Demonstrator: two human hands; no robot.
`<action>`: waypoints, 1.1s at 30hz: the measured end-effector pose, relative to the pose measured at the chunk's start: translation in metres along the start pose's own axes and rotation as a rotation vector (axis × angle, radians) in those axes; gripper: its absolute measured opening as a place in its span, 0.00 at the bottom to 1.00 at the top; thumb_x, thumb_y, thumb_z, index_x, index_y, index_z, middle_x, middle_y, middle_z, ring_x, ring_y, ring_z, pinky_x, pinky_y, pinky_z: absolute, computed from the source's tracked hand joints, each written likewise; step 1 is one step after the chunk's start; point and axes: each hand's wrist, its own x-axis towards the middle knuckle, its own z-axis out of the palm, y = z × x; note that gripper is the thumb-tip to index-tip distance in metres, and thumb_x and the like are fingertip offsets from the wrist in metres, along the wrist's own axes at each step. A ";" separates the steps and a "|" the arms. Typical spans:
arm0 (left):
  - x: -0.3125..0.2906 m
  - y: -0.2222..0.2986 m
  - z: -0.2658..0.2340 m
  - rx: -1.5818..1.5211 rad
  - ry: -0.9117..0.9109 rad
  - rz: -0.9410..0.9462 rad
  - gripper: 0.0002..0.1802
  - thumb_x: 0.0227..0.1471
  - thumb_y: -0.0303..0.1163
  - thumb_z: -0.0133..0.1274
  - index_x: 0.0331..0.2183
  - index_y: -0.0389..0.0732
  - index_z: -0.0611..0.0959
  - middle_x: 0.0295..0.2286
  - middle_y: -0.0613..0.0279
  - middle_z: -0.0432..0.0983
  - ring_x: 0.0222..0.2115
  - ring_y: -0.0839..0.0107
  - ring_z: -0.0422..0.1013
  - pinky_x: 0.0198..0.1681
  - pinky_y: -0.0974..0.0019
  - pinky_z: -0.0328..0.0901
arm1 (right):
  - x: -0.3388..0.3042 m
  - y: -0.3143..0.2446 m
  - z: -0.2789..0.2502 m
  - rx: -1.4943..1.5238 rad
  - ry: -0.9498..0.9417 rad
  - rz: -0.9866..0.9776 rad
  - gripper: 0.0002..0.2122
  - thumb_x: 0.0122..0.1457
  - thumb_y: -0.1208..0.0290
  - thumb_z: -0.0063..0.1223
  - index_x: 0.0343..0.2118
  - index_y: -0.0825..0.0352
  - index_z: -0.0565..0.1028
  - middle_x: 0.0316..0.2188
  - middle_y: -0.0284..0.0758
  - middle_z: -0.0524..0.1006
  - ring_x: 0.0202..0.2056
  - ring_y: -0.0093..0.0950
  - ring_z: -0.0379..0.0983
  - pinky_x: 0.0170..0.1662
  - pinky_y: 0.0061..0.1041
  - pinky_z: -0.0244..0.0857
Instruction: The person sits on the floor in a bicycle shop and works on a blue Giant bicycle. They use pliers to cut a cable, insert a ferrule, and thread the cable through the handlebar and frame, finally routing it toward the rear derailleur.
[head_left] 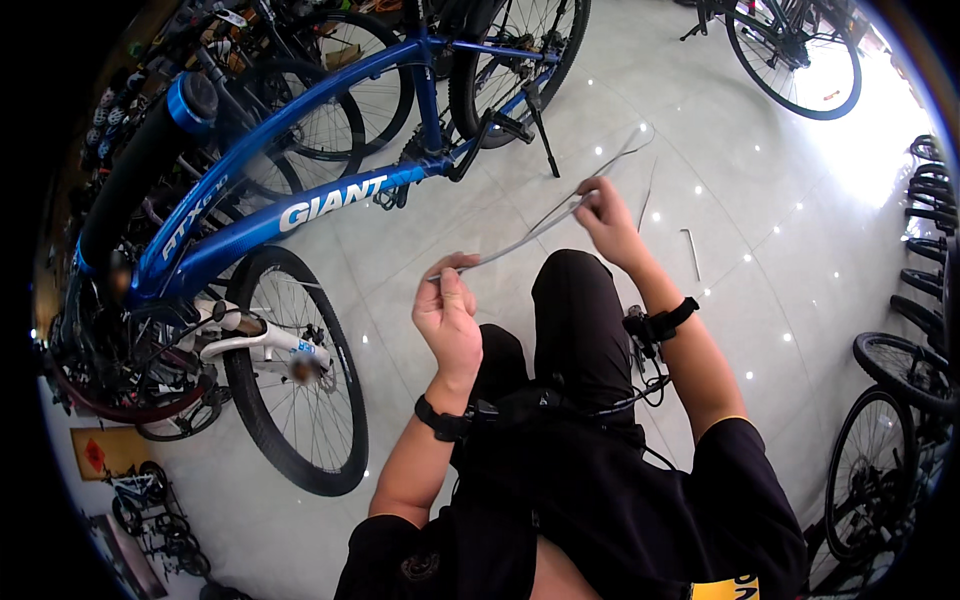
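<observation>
A thin grey bicycle cable housing [527, 239] stretches between my two hands above my knees. My left hand [447, 315] pinches its near left end between thumb and fingers. Farther out to the right, my right hand [606, 218] pinches the housing with bent fingers. A thin strand runs past the right hand and loops over the floor. To the left, apart from both hands, stands a blue bicycle frame [250, 222] with a dark kickstand [543, 135] down.
A front wheel [297, 370] stands close on my left. On the tiled floor to the right lie an L-shaped hex key [692, 255] and a thin wire [648, 190]. Another bicycle [795, 55] stands at the far right, and several wheels [870, 470] line the right side.
</observation>
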 end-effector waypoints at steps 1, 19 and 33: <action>-0.002 -0.004 0.002 -0.035 -0.042 -0.062 0.11 0.64 0.31 0.44 0.40 0.35 0.78 0.33 0.57 0.79 0.15 0.88 0.49 0.18 0.79 0.45 | 0.003 -0.002 -0.004 0.197 0.065 -0.031 0.07 0.62 0.74 0.47 0.39 0.68 0.64 0.17 0.29 0.63 0.20 0.18 0.58 0.24 0.22 0.52; 0.056 0.027 -0.002 0.161 -0.386 -0.135 0.18 0.61 0.37 0.51 0.48 0.34 0.77 0.26 0.75 0.66 0.20 0.89 0.53 0.21 0.81 0.50 | -0.006 -0.064 -0.065 -0.822 -0.013 -0.170 0.09 0.62 0.69 0.47 0.43 0.64 0.69 0.25 0.48 0.74 0.29 0.50 0.72 0.30 0.45 0.65; 0.055 0.023 0.054 0.213 -0.520 0.163 0.05 0.56 0.27 0.57 0.31 0.35 0.82 0.24 0.72 0.72 0.22 0.85 0.60 0.24 0.80 0.54 | -0.015 -0.051 -0.040 -0.127 -0.207 -0.007 0.08 0.60 0.78 0.43 0.42 0.72 0.69 0.30 0.35 0.73 0.34 0.27 0.71 0.39 0.28 0.66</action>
